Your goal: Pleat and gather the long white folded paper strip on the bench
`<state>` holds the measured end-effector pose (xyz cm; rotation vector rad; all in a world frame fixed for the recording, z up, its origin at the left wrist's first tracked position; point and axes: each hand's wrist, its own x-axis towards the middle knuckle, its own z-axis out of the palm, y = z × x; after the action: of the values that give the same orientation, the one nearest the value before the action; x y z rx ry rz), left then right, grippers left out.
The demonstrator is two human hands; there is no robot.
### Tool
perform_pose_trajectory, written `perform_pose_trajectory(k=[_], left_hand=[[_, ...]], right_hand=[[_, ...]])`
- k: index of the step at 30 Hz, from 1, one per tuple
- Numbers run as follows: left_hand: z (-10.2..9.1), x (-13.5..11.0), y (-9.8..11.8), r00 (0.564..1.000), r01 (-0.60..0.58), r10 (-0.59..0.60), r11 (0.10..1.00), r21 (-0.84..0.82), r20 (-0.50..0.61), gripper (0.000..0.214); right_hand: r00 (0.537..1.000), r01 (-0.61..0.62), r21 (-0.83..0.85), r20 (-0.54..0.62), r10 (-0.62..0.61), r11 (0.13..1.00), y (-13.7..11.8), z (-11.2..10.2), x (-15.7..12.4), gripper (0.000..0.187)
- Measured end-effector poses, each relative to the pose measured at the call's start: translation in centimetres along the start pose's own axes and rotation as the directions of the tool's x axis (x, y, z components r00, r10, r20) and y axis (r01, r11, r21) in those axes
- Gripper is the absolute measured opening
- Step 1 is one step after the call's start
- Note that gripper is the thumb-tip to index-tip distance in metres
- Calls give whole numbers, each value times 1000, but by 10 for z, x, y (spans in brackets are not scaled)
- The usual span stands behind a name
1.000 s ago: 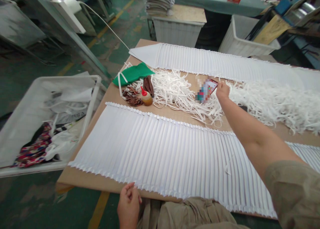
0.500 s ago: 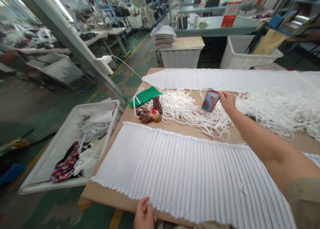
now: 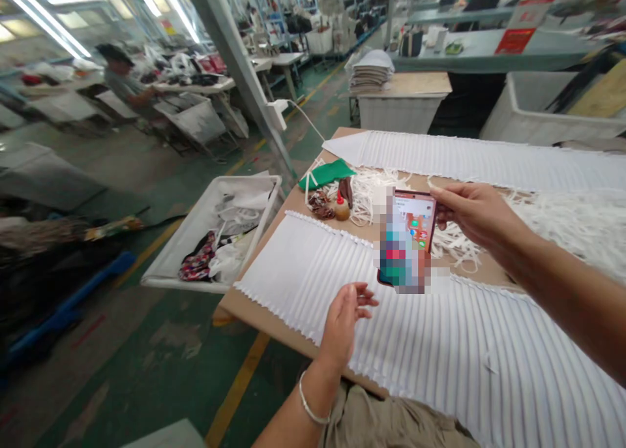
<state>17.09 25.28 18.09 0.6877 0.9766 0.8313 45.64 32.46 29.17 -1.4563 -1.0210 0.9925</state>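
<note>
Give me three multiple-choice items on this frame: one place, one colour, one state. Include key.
1. Where is the red-nozzled squeeze bottle?
A) In the white bin
B) On the brown board
C) On the floor

2. What colour is the cloth beside the white strips?
A) Red
B) Blue
C) Green

3. What is the right hand doing?
A) Holding up a phone
B) Gripping the bottle
C) Resting flat on the board

Key:
1. B, the bottle stands on the board near the strips.
2. C, the cloth is plainly green.
3. A, the fingers grip the phone's edge, clear of the board.
</note>
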Motion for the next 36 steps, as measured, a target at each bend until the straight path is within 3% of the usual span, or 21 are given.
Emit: perform_pose_trajectory(k=[3, 5, 8, 18, 30, 36], left_hand=[[23, -13, 27, 963, 215, -141, 915, -340, 228, 65], [27, -24, 39, 928, 287, -142, 864, -415, 345, 73], [18, -40, 46, 909, 289, -88, 837, -464, 407, 78], [-8, -66, 47, 952, 208, -34, 804, -557, 306, 74], [-18, -75, 47, 966, 166, -4, 780, -603, 260, 70], [-22, -77, 50, 980, 122, 5, 774, -621, 199, 67]], right_hand=[[993, -5, 36, 122, 1, 999, -15, 37, -21, 47], [986, -19, 37, 164, 13, 999, -21, 58, -31, 45], [978, -25, 18, 210, 21, 1000, -28, 82, -41, 43], [948, 20, 49, 315, -34, 999, -36, 131, -45, 44], [938, 14, 74, 345, -39, 997, -24, 146, -46, 34], [926, -31, 164, 376, -33, 986, -8, 149, -57, 48]])
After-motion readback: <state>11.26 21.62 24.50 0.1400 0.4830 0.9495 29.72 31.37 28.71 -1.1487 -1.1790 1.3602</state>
